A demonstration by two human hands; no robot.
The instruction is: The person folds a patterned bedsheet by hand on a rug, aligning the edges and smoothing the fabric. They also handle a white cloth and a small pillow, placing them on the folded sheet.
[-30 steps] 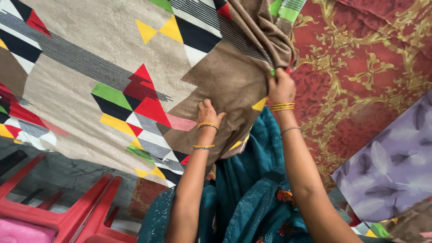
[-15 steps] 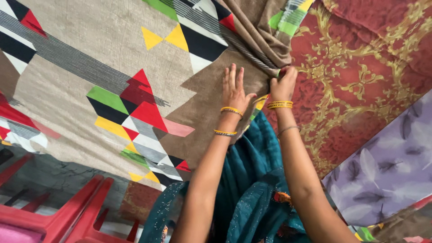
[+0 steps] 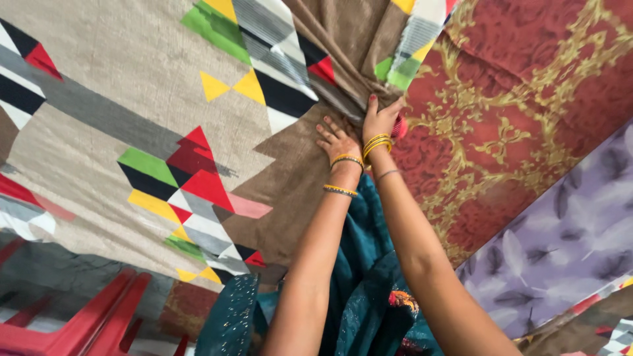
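A beige and brown blanket (image 3: 119, 118) with coloured triangles and grey stripes is spread in front of me. My left hand (image 3: 336, 140) lies flat on its brown part, fingers apart. Just to its right my right hand (image 3: 379, 118) pinches a bunched fold of the same blanket (image 3: 349, 39) where it gathers against a red cloth with a gold pattern (image 3: 527, 112). Both wrists wear gold bangles.
A purple cloth with a feather print (image 3: 567, 244) lies at the right. Teal fabric (image 3: 362, 290) hangs below my arms. Red plastic chairs (image 3: 79, 323) stand at the lower left on a grey floor.
Both hands have stayed close together on the blanket. The left hand went from curled to flat with spread fingers. The camera has shifted, so the blanket's bunched fold now sits higher in view.
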